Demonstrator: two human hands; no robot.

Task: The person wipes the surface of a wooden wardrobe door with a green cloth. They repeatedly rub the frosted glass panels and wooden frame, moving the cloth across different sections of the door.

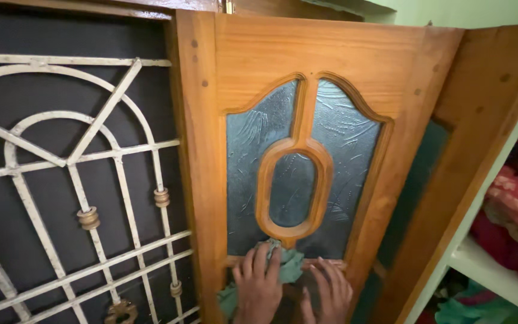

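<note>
A wooden window shutter (pixel 253 54) with frosted patterned glass panes (pixel 248 156) and an oval wooden inset fills the middle of the head view. My left hand (pixel 258 285) presses a green cloth (pixel 290 264) against the lower edge of the glass and the wooden rail. My right hand (pixel 331 291) lies flat beside it on the same rail, fingers spread, touching the cloth's right edge. Part of the cloth hangs down left of my left hand.
A white metal window grille (pixel 85 168) with brass knobs covers the dark opening at left. A second wooden shutter (pixel 481 102) stands open at right. White shelves (pixel 493 270) with folded red, pink and green fabrics are at far right.
</note>
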